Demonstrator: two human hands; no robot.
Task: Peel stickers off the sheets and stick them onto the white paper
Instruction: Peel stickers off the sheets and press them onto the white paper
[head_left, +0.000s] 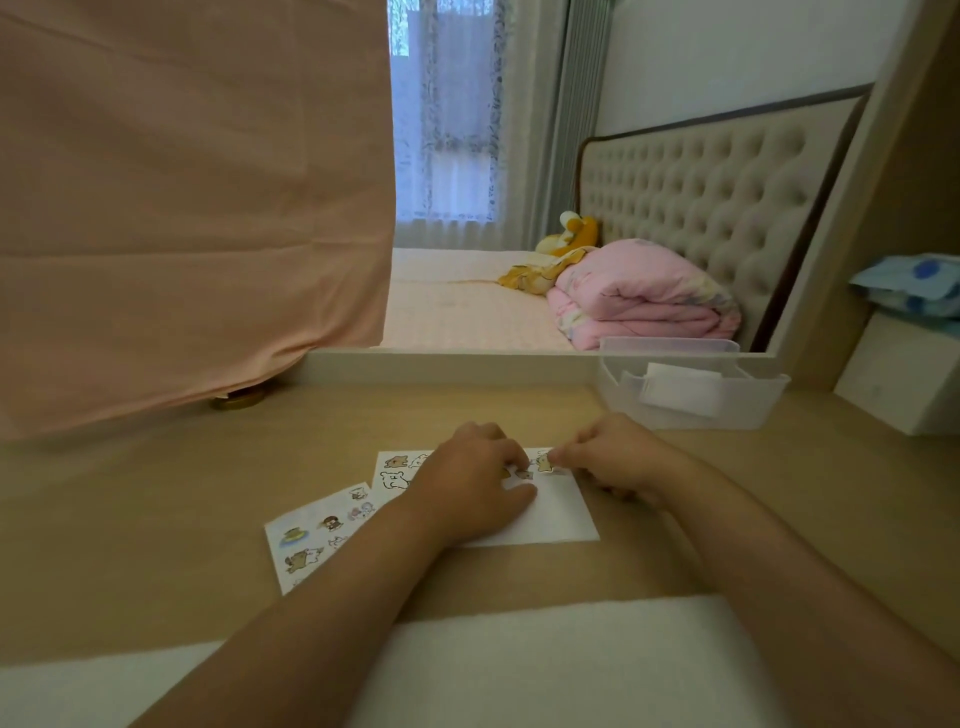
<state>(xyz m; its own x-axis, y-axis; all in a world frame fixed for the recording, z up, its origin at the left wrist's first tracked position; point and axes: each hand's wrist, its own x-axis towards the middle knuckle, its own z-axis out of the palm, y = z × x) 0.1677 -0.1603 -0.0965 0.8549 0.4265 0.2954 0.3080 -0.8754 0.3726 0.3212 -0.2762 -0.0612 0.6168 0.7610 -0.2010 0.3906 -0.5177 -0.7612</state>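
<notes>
Both hands work at the white paper's (556, 514) far edge on the desk (156, 519). The right hand (613, 457) pinches a sticker (544, 462) there. The left hand (467, 488) rests just beside it, its grip impossible to tell. A sticker sheet (311, 540) lies further left.

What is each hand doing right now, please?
Left hand: presses on the white paper; whether it grips anything cannot be told.
Right hand: pinches a sticker at the paper's top edge.
</notes>
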